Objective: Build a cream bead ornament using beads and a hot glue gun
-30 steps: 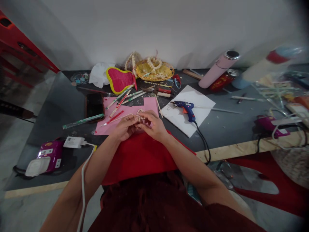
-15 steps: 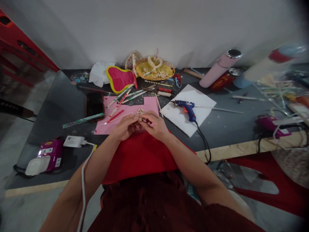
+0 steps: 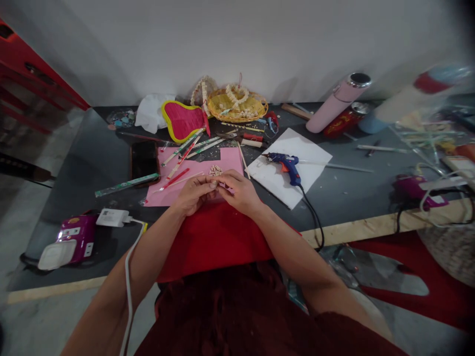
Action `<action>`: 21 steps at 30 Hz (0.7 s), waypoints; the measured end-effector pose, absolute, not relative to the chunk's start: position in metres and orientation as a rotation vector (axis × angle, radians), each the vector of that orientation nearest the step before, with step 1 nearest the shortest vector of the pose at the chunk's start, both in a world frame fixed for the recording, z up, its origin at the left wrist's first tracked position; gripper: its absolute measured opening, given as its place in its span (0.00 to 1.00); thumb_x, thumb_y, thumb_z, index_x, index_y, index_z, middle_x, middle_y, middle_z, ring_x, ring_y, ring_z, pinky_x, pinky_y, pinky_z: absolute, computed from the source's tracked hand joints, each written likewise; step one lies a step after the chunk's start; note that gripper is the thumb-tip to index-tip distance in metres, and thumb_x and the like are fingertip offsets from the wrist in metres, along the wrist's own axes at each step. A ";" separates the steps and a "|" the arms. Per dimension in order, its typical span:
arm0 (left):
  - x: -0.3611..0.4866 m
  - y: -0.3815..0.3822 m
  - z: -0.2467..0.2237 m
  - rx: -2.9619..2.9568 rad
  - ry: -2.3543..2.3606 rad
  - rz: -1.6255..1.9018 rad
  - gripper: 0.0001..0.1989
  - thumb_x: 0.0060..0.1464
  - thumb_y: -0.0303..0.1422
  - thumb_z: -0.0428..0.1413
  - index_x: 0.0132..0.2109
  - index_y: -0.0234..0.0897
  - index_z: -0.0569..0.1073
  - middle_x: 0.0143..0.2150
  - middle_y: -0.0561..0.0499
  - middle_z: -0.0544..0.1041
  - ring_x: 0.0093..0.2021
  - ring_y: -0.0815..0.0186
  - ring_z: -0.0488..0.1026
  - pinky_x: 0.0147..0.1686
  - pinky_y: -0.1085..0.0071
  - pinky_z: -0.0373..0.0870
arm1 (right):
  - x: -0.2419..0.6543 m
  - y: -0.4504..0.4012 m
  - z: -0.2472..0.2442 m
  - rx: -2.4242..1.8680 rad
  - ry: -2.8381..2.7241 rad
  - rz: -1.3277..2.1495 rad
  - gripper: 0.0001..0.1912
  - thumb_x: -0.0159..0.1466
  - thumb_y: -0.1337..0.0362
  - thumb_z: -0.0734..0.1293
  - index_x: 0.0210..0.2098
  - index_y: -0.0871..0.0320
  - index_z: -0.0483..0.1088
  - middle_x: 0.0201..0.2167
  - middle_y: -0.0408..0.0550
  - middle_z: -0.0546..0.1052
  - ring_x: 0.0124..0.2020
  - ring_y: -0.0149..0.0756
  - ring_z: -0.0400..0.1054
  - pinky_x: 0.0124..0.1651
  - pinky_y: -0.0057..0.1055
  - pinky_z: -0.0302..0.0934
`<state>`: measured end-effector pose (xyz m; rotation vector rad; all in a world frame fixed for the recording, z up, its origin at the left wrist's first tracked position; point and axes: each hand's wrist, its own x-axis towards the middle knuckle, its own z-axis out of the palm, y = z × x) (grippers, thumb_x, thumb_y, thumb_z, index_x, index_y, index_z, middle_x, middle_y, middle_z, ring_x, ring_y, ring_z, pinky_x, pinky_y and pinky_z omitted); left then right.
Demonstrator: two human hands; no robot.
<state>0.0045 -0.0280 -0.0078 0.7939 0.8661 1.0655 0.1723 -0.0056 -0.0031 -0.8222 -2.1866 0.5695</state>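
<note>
My left hand (image 3: 195, 194) and my right hand (image 3: 238, 192) meet over the near edge of a pink sheet (image 3: 233, 157). Their fingertips are pinched together around a tiny pale piece (image 3: 214, 182), mostly hidden by the fingers and too small to name. Just beyond the fingertips, a small heap of pale pieces (image 3: 215, 170) rests on the sheet. To the left of my left hand lie a red strip (image 3: 176, 179) and thin sticks. A blue glue gun (image 3: 285, 165) lies on a white board (image 3: 272, 192), right of my right hand.
A phone (image 3: 144, 160) and a purple power socket (image 3: 76, 238) are on the left. Along the wall stand a yellow basket (image 3: 237, 117), a pink and yellow shape (image 3: 184, 121), a pink flask (image 3: 337, 103) and a red can (image 3: 345, 121). A white cable (image 3: 128, 282) crosses my left forearm.
My fingers have shifted slightly around the tiny piece, the left thumb and right fingertips still close together. The whole view has moved a little; the things on the table lie as before.
</note>
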 end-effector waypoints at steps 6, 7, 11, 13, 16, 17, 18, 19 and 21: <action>0.004 -0.029 -0.009 0.816 0.867 1.056 0.05 0.46 0.29 0.61 0.33 0.32 0.75 0.25 0.53 0.71 0.24 0.74 0.65 0.27 0.76 0.61 | 0.172 -0.006 -0.002 -0.822 -2.188 0.558 0.14 0.63 0.68 0.61 0.47 0.54 0.68 0.41 0.49 0.72 0.44 0.35 0.67 0.47 0.34 0.66; 0.004 -0.029 -0.009 0.813 0.869 1.057 0.05 0.46 0.29 0.61 0.33 0.32 0.75 0.25 0.53 0.71 0.24 0.74 0.65 0.27 0.76 0.61 | 0.172 -0.006 -0.002 -0.822 -2.189 0.559 0.14 0.62 0.68 0.61 0.47 0.54 0.68 0.41 0.49 0.72 0.44 0.35 0.67 0.47 0.35 0.66; 0.004 -0.028 -0.008 0.781 0.869 1.059 0.08 0.44 0.30 0.62 0.34 0.31 0.76 0.26 0.51 0.72 0.24 0.74 0.66 0.27 0.76 0.62 | 0.172 -0.006 -0.001 -0.824 -2.185 0.583 0.14 0.63 0.68 0.62 0.48 0.53 0.68 0.41 0.49 0.72 0.44 0.34 0.67 0.46 0.33 0.66; 0.004 -0.028 -0.008 0.755 0.851 1.068 0.08 0.44 0.31 0.62 0.34 0.31 0.76 0.27 0.50 0.73 0.24 0.73 0.66 0.26 0.76 0.63 | 0.172 -0.007 -0.001 -0.823 -2.173 0.600 0.14 0.63 0.67 0.62 0.49 0.53 0.68 0.41 0.49 0.71 0.44 0.34 0.67 0.45 0.33 0.66; 0.004 -0.027 -0.009 0.720 0.814 1.100 0.07 0.46 0.32 0.60 0.32 0.31 0.75 0.26 0.50 0.72 0.25 0.72 0.67 0.26 0.75 0.64 | 0.172 -0.007 -0.001 -0.819 -2.155 0.633 0.14 0.64 0.65 0.61 0.49 0.53 0.68 0.41 0.48 0.71 0.42 0.33 0.67 0.43 0.32 0.67; 0.004 -0.027 -0.009 0.716 0.808 1.102 0.07 0.46 0.31 0.59 0.31 0.31 0.75 0.26 0.50 0.72 0.25 0.71 0.67 0.27 0.75 0.64 | 0.171 -0.007 -0.001 -0.815 -2.150 0.644 0.13 0.64 0.65 0.61 0.49 0.52 0.68 0.41 0.48 0.71 0.42 0.33 0.67 0.43 0.32 0.67; 0.004 -0.027 -0.009 0.719 0.807 1.098 0.06 0.46 0.31 0.59 0.32 0.30 0.75 0.26 0.50 0.72 0.25 0.72 0.67 0.27 0.75 0.64 | 0.171 -0.008 -0.001 -0.810 -2.147 0.653 0.13 0.65 0.64 0.61 0.49 0.52 0.68 0.41 0.48 0.71 0.42 0.33 0.67 0.43 0.32 0.67; 0.004 -0.027 -0.009 0.725 0.810 1.092 0.07 0.46 0.30 0.60 0.33 0.30 0.75 0.26 0.50 0.72 0.25 0.72 0.67 0.27 0.75 0.64 | 0.171 -0.008 -0.001 -0.804 -2.144 0.661 0.13 0.65 0.64 0.61 0.49 0.52 0.68 0.41 0.48 0.71 0.42 0.33 0.67 0.43 0.32 0.67; 0.004 -0.027 -0.009 0.734 0.827 1.087 0.07 0.46 0.29 0.60 0.34 0.30 0.75 0.26 0.50 0.72 0.25 0.73 0.67 0.27 0.75 0.64 | 0.171 -0.007 -0.002 -0.792 -2.149 0.670 0.13 0.65 0.64 0.61 0.49 0.52 0.67 0.42 0.48 0.71 0.43 0.33 0.67 0.44 0.32 0.66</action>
